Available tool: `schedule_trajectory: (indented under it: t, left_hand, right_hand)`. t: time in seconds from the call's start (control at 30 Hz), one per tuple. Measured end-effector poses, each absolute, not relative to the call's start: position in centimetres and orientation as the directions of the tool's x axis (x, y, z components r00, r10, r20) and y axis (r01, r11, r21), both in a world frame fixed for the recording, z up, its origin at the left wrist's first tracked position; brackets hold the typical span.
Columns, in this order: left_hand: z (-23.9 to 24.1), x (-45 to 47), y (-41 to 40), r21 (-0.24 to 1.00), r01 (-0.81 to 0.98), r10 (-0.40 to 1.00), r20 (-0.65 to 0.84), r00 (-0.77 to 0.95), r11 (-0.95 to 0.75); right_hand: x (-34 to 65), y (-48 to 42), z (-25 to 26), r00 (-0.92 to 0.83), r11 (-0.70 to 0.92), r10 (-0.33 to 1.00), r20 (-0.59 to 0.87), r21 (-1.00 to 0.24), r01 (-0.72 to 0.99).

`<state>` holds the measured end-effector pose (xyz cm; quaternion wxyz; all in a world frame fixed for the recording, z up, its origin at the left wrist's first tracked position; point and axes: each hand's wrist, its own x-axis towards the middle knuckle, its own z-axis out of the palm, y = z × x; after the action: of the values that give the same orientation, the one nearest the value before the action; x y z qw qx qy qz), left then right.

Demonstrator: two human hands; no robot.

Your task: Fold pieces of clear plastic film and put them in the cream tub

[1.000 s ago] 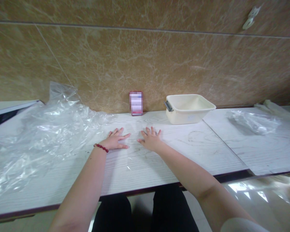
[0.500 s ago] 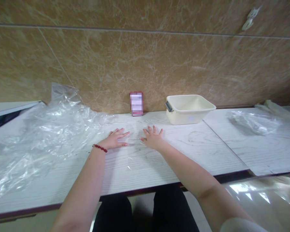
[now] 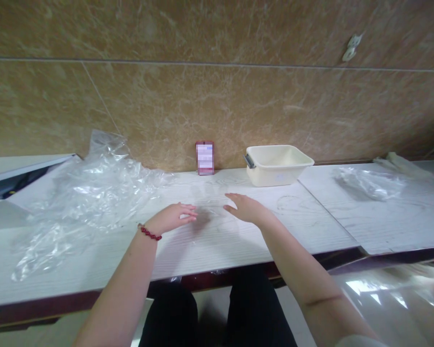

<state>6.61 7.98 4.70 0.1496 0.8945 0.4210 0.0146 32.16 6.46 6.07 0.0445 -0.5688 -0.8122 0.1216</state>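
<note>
My left hand (image 3: pixel 171 217), with a red bead bracelet (image 3: pixel 150 232) at the wrist, hovers a little above the white wood-grain table (image 3: pixel 217 250). Its fingers are stretched out and hold nothing. Facing it from the other side is my right hand (image 3: pixel 245 208), also raised, fingers extended with the thumb apart. Between and beyond the hands, a faint sheen of clear plastic film (image 3: pixel 206 195) shows on the tabletop; its edges are hard to make out. A large heap of crumpled clear plastic bags (image 3: pixel 101 193) lies to the left of my left hand.
A phone with a blurred screen (image 3: pixel 205 159) leans against the marbled wall. Right of it stands a cream plastic bin (image 3: pixel 280 166) with a grey handle. Farther right lies more clear plastic (image 3: pixel 374 183). An open white box (image 3: pixel 21 176) sits at the far left.
Both hands have lifted off the tabletop, where they lay flat with fingers spread. My right hand has shifted slightly right. The camera view has shifted a little.
</note>
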Motion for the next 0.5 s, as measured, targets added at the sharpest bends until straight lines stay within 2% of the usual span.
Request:
schedule_trajectory:
  t: [0.13, 0.2, 0.33, 0.5]
  left_hand:
    - [2.8, 7.7, 2.9, 0.248, 0.682, 0.685, -0.087, 0.723, -0.688]
    - [1.2, 8.0, 1.0, 0.199, 0.699, 0.709, -0.025, 0.704, -0.687]
    - [-0.9, 8.0, -1.0, 0.112, 0.744, 0.752, 0.076, 0.654, -0.659]
    - [-1.0, 7.6, -1.6, 0.047, 0.743, 0.743, 0.114, 0.660, -0.667]
  right_hand:
    - [33.2, 1.8, 4.5, -0.513, 0.487, 0.857, -0.047, -0.253, 0.836]
    - [33.4, -0.2, 3.4, -0.552, 0.527, 0.833, -0.029, -0.262, 0.808]
    - [33.4, -2.6, 1.2, -0.559, 0.547, 0.828, 0.047, -0.282, 0.788]
    - [33.4, -3.8, -0.3, -0.535, 0.533, 0.842, 0.072, -0.265, 0.803]
